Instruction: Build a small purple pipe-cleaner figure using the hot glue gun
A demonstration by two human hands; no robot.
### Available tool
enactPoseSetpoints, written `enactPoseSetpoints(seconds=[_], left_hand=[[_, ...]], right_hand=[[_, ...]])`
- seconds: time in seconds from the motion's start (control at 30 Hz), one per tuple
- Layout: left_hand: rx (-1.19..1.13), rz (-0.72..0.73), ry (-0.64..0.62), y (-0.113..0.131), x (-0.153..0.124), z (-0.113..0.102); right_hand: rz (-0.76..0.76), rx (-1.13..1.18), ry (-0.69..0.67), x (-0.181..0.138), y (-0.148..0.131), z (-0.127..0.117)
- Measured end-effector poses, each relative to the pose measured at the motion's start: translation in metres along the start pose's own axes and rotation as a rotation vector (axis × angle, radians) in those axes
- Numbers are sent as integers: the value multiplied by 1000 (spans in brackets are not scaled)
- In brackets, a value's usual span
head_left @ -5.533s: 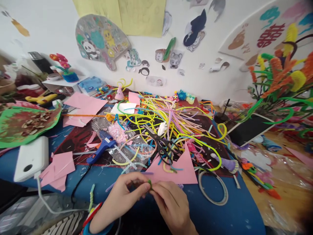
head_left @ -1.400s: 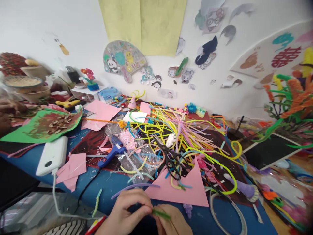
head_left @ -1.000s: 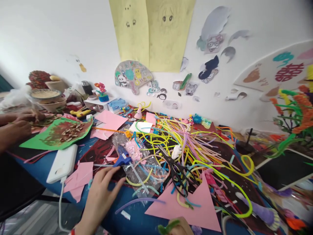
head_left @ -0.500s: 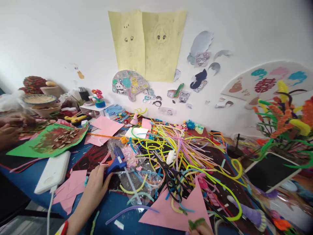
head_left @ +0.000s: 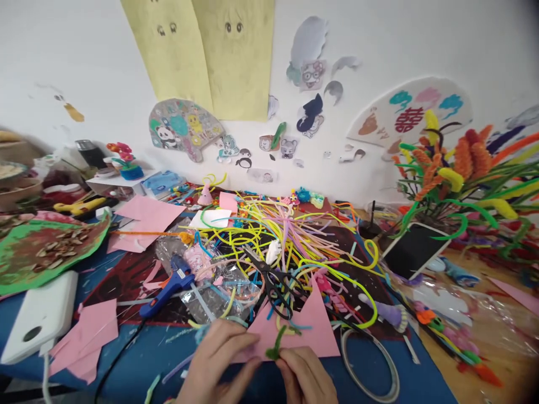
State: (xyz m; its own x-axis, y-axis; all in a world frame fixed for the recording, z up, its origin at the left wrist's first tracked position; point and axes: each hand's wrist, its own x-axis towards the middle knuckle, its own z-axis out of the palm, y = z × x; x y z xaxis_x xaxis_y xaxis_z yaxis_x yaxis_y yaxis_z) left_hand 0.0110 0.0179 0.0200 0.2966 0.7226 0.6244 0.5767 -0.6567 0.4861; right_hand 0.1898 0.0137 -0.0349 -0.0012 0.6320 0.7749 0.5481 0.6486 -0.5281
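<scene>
A short fuzzy green pipe cleaner (head_left: pixel 275 343), bent at its lower end, stands low at the desk's near edge, its base hidden by fingers. The left hand (head_left: pixel 219 362) and right hand (head_left: pixel 305 376) pinch it together, wrists cut off. A pink paper triangle (head_left: pixel 309 328) lies just behind on the blue desk (head_left: pixel 138 350).

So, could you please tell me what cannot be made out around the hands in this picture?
Head view only:
- Green pipe cleaner: its lower end is hidden between the fingers of the left hand and the right hand.
- Both wrists: cut off by the bottom edge.
- Pink paper triangle: its near edge is covered by the hands.
- Glue gun cord: runs off the bottom edge.
</scene>
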Motion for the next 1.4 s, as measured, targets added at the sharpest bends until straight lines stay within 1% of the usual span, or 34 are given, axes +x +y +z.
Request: enactPoseSetpoints(seconds=[0.03,0.1,0.2,0.27,0.4,0.53,0.63,0.7,0.77,0.83,0.93,1.03,1.1,1.17,1.27,1.33,1.4], left_hand=[[-87,-5,-25,5,4,6],[-184,-11,-57,9,8,14],[-206,-33,-72,6,9,15],[-218,-44,-81,3,6,12],[-265,-132,-42,-2,0,12],[-353,-225,7,-5,-6,19],[-468,-344,19,-6,-10,25],[-551,-423,6,-7,-13,27],[-621,-491,-23,-9,-15,26],[-664,-548,-77,-12,-16,23],[-668,-583,-179,-18,-13,14],[-658,-558,-315,-23,-8,5],[-663,-548,-410,-25,-6,2],[-676,-564,-471,-25,-5,1],[-764,-648,-479,-24,-4,3],[-874,-713,-464,-22,-4,6],[-967,-774,-453,-21,-3,9]], right_hand=[[-30,-15,-22,1,0,-3],[-104,-50,-64,4,1,-7],[-217,-110,-104,12,1,-11],[-261,-150,-107,18,0,-10],[-288,-201,-79,24,-5,-6],[-303,-215,-52,23,-8,-2],[-291,-232,-19,21,-12,1],[-261,-193,4,19,-16,4],[-206,-113,-4,18,-19,6],[-129,-15,-63,16,-21,6],[-32,61,-124,16,-19,-1],[-16,37,-169,19,-16,-12],[-25,40,-250,21,-15,-17],[-22,63,-309,22,-14,-19],[-16,74,-334,21,-13,-17],[-58,35,-326,19,-13,-15],[-131,-35,-303,18,-13,-14]])
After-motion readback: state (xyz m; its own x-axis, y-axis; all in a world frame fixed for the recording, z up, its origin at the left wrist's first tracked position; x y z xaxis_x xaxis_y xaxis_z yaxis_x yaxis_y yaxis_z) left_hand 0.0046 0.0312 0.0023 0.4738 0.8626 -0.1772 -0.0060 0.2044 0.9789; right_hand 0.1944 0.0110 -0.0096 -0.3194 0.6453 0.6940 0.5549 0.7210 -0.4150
